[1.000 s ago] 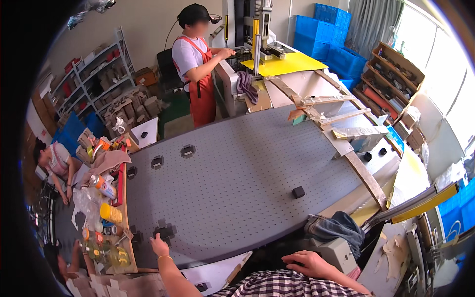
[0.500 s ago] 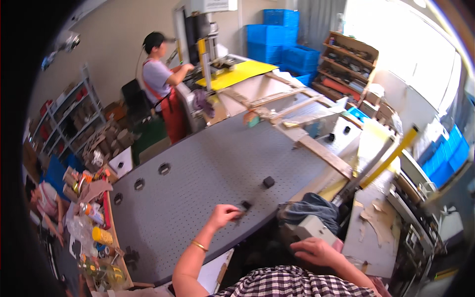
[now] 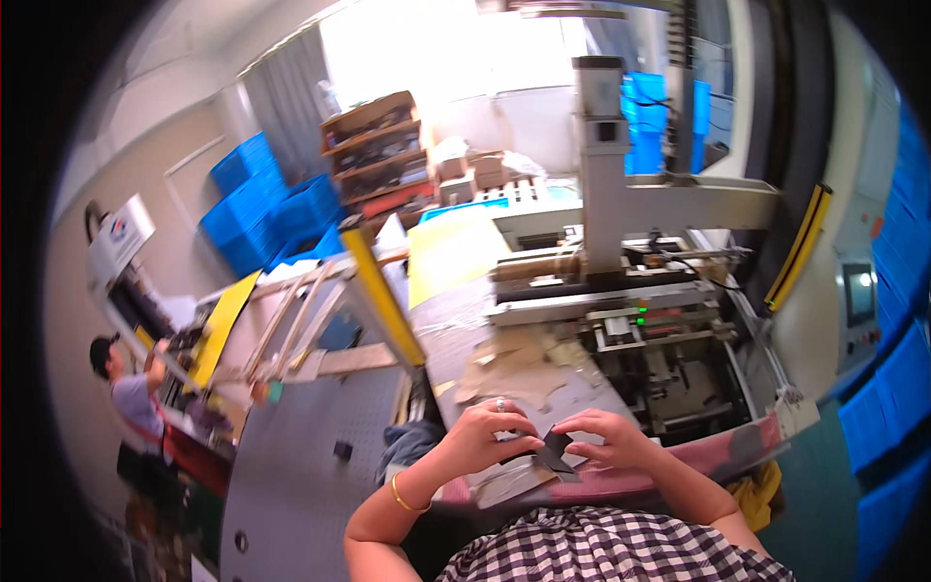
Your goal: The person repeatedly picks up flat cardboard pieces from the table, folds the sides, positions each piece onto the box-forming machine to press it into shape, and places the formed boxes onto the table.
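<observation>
Between my two hands is a small dark grey folded piece, like a thin card box part, with flaps standing at angles. My left hand pinches its left side between thumb and fingers. From the other side, my right hand grips the upper edge with fingertips and thumb. Under the piece lies a pale flat block at the front edge of the machine's bed. A small black block rests on the grey perforated table to the left.
A machine with a tall column stands ahead to the right. Torn brown paper covers part of its bed. A yellow-striped post rises at the left, near a bundled blue-grey cloth. A co-worker stands far left.
The view has swung right, from the perforated table to the machine. My left hand has brought a small dark piece over from the table, and my right hand has come up to grip the folded piece.
</observation>
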`<state>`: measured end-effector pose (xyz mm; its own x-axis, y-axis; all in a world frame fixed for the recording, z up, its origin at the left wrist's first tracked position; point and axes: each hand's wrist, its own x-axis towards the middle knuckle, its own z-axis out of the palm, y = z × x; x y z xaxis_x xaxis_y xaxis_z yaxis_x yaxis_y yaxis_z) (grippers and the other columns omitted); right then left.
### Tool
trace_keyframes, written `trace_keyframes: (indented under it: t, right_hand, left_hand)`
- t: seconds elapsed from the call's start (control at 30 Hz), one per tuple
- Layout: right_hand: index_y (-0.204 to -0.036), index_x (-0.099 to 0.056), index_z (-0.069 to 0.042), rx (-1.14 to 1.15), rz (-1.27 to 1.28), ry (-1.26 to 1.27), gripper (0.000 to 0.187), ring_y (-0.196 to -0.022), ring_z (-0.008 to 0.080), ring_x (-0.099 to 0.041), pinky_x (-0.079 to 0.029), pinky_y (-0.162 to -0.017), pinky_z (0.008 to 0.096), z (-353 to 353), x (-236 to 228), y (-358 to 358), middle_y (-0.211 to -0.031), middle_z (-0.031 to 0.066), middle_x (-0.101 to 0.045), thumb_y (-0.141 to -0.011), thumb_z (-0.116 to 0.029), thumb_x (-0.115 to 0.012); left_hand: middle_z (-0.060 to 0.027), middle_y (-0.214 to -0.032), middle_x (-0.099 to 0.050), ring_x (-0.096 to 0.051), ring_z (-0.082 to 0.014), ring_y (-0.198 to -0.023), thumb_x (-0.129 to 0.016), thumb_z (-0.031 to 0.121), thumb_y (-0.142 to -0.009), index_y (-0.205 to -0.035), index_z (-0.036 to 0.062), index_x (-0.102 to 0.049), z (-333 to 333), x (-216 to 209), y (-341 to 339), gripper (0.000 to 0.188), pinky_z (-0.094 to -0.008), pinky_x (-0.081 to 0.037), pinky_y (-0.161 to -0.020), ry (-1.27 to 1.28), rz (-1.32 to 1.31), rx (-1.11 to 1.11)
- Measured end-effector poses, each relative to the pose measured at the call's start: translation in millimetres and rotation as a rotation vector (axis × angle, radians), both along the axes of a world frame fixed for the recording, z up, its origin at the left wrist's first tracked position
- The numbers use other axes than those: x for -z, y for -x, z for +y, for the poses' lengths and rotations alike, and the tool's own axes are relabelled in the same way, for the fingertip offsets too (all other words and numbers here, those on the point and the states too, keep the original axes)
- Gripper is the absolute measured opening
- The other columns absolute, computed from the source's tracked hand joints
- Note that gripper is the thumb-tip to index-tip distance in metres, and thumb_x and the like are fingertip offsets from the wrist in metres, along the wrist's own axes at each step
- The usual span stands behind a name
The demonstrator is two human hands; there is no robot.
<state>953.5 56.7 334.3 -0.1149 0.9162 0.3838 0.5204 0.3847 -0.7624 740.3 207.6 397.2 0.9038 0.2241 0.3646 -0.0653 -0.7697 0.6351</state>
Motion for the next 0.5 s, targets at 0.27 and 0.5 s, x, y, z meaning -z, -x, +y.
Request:
trace_keyframes:
  t: [0.27,0.5]
  right_hand:
    - [-0.125,-0.061,-0.007,0.07,0.183,0.093,0.042,-0.108,0.0251,-0.06,-0.047,-0.094,0.0355,5.2,-2.3,-92.4,-0.116,0.0138,-0.064,-0.089,-0.026,-0.069]
    - [-0.125,-0.059,-0.006,0.359,-0.209,-0.253,0.054,-0.109,0.0263,-0.057,-0.043,-0.097,0.0388,70.5,-0.5,-174.6,-0.114,0.0081,-0.064,-0.079,-0.027,-0.078]
  left_hand:
    - [-0.0062,-0.103,-0.065,-0.061,-0.0207,-0.096,-0.084,0.017,-0.073,-0.091,0.0107,-0.073,39.0,2.5,-112.3,0.022,-0.0322,-0.051,-0.077,0.034,0.264,0.296]
    - [-0.0074,-0.103,-0.064,-0.057,-0.0265,-0.104,-0.087,0.015,-0.064,-0.102,0.0109,-0.07,86.6,39.5,-195.1,0.042,-0.0398,-0.046,-0.088,-0.133,-0.126,0.057]
